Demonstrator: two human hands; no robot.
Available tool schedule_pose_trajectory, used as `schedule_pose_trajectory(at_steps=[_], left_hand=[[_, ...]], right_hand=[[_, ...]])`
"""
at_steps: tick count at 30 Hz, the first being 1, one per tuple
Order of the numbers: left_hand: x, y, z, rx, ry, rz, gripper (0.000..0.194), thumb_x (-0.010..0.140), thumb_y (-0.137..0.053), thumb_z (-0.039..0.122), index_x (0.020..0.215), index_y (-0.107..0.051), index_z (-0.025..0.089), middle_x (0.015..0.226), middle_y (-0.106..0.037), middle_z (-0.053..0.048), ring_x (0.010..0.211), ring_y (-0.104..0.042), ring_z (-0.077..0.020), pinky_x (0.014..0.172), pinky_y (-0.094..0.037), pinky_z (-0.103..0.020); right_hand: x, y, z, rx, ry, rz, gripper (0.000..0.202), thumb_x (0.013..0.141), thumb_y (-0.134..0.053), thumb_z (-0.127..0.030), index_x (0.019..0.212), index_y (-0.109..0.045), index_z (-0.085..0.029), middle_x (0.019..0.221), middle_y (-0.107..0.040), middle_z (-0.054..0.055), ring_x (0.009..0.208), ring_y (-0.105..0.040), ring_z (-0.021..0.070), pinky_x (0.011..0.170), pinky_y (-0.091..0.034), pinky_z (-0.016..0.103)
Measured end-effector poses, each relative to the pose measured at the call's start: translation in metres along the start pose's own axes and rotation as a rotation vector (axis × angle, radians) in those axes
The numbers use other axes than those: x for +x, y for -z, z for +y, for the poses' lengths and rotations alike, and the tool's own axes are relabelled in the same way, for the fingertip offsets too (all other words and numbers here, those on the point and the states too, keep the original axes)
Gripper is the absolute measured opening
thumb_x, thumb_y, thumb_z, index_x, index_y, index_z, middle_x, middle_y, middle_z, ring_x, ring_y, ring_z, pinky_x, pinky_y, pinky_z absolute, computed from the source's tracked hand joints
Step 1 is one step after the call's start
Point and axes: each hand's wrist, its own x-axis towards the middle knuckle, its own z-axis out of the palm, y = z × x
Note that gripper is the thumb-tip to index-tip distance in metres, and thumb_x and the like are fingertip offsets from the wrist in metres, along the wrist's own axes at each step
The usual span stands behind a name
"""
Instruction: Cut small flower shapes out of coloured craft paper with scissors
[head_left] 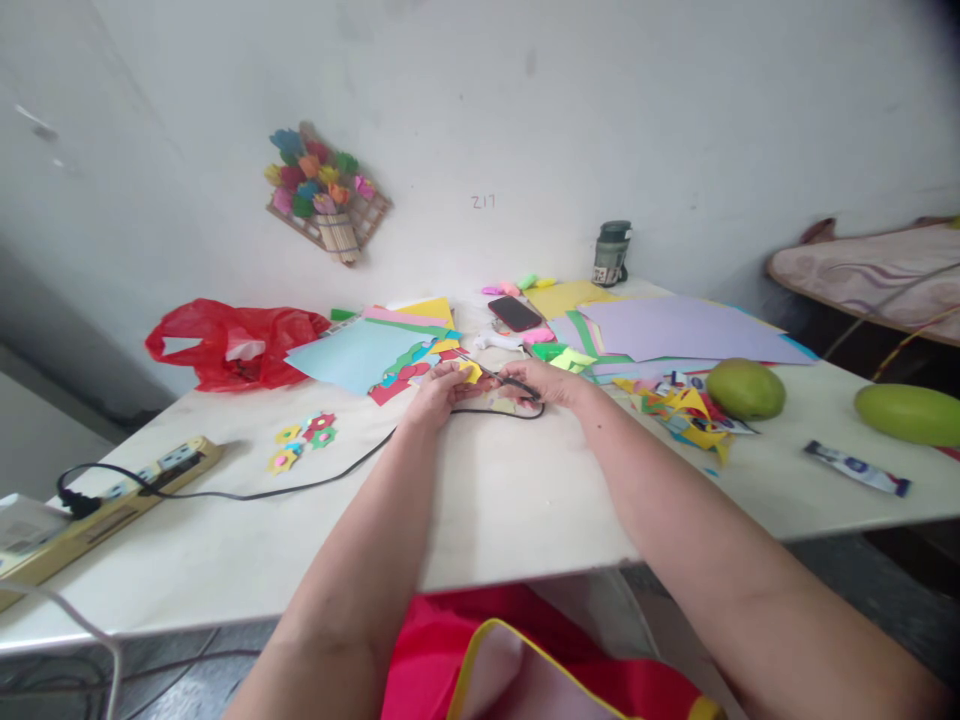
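Near the middle of the table, my left hand [442, 390] pinches a small piece of yellow paper [471, 371]. My right hand [541, 380] is closed around the dark handles of a pair of scissors [517, 386], whose blades point left toward the yellow paper. The two hands are close together, and my fingers partly hide the scissors. Cut red, blue and green paper pieces [405, 373] lie just beyond my left hand. Paper flowers [304, 440] in yellow, red and green rest to the left of it.
A black cord [300, 490] runs from a power strip [112, 510] past both hands. A red plastic bag [240, 345], paper sheets [675, 325], a phone [514, 313] and a bottle [611, 253] stand or lie farther back. On the right are paper scraps [694, 415], green fruit [745, 389] and a tube [857, 468].
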Motion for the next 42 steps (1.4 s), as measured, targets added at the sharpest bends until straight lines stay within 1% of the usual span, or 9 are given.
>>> schedule_pose_trajectory(at_steps=[5,9,18,23,29,35,38,42], left_hand=[[0.002,0.002,-0.002,0.007,-0.015,-0.002,0.025,0.061,-0.076,0.028,0.069,-0.058,0.014,0.076,-0.070,-0.007,0.086,-0.070,-0.0258,0.075,-0.057,-0.035],[0.002,0.001,-0.002,0.017,-0.011,-0.005,0.026,0.060,-0.077,0.030,0.068,-0.059,0.014,0.073,-0.069,-0.007,0.086,-0.070,-0.0269,0.074,-0.057,-0.035],[0.002,0.001,-0.003,0.026,-0.010,-0.048,0.024,0.062,-0.076,0.031,0.069,-0.061,0.014,0.071,-0.069,-0.007,0.090,-0.069,-0.0274,0.077,-0.056,-0.037],[0.002,0.002,-0.002,0.045,0.006,-0.045,0.022,0.064,-0.075,0.030,0.070,-0.062,0.013,0.071,-0.069,-0.007,0.084,-0.070,-0.0246,0.074,-0.056,-0.033],[0.001,0.001,-0.002,0.046,0.006,-0.046,0.021,0.066,-0.074,0.028,0.072,-0.062,0.012,0.075,-0.070,-0.008,0.077,-0.070,-0.0215,0.076,-0.056,-0.033],[0.001,0.000,-0.002,0.035,0.007,-0.032,0.022,0.063,-0.076,0.026,0.069,-0.059,0.013,0.076,-0.070,-0.007,0.076,-0.070,-0.0210,0.078,-0.056,-0.035],[0.001,-0.001,-0.002,0.038,0.010,-0.029,0.023,0.062,-0.077,0.024,0.070,-0.059,0.013,0.077,-0.071,-0.006,0.073,-0.070,-0.0200,0.075,-0.056,-0.033],[0.000,-0.002,-0.001,0.057,0.015,-0.027,0.024,0.062,-0.076,0.024,0.073,-0.059,0.013,0.079,-0.072,-0.008,0.073,-0.070,-0.0201,0.073,-0.055,-0.032]], right_hand=[[-0.001,-0.001,-0.002,0.005,0.002,-0.008,0.030,0.069,-0.071,-0.033,0.089,-0.058,-0.015,0.047,-0.052,-0.006,0.032,-0.042,0.0056,0.031,-0.031,0.015],[-0.005,-0.003,-0.007,0.007,-0.024,0.003,0.027,0.070,-0.070,-0.031,0.089,-0.058,-0.015,0.046,-0.051,-0.007,0.032,-0.042,0.0059,0.031,-0.031,0.015],[-0.006,-0.004,-0.010,-0.006,-0.022,0.008,0.025,0.069,-0.070,-0.030,0.086,-0.057,-0.016,0.045,-0.050,-0.007,0.032,-0.040,0.0054,0.031,-0.029,0.015],[-0.010,-0.007,-0.016,-0.040,-0.047,0.013,0.023,0.072,-0.069,-0.031,0.085,-0.056,-0.016,0.045,-0.049,-0.007,0.032,-0.040,0.0055,0.030,-0.028,0.015],[-0.016,-0.011,-0.026,-0.074,-0.040,0.007,0.020,0.075,-0.067,-0.030,0.080,-0.054,-0.016,0.044,-0.049,-0.007,0.032,-0.043,0.0062,0.029,-0.027,0.014],[-0.015,-0.010,-0.024,-0.105,-0.021,-0.010,0.021,0.076,-0.066,-0.031,0.081,-0.053,-0.016,0.045,-0.053,-0.005,0.034,-0.049,0.0080,0.027,-0.027,0.015],[-0.015,-0.009,-0.024,-0.120,-0.007,0.004,0.023,0.076,-0.067,-0.034,0.078,-0.052,-0.016,0.047,-0.054,-0.004,0.034,-0.050,0.0078,0.027,-0.029,0.015],[-0.016,-0.006,-0.021,-0.128,0.025,0.034,0.028,0.074,-0.069,-0.039,0.077,-0.053,-0.016,0.050,-0.056,-0.003,0.035,-0.051,0.0069,0.027,-0.029,0.015]])
